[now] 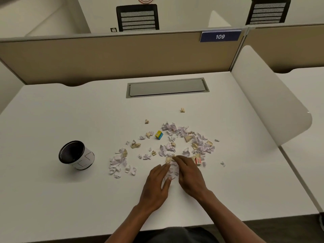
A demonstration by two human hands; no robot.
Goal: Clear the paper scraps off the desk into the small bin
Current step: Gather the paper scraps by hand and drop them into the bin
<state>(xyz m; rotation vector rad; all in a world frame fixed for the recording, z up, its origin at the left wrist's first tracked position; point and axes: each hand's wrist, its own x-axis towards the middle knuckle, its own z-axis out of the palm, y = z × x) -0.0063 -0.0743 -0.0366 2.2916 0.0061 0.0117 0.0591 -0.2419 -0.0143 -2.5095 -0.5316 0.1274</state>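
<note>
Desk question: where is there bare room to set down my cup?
Bare: between the small bin and the desk's left edge, and between the metal cable hatch and the paper scraps. Crowded: mid-desk, where both hands gather scraps.
</note>
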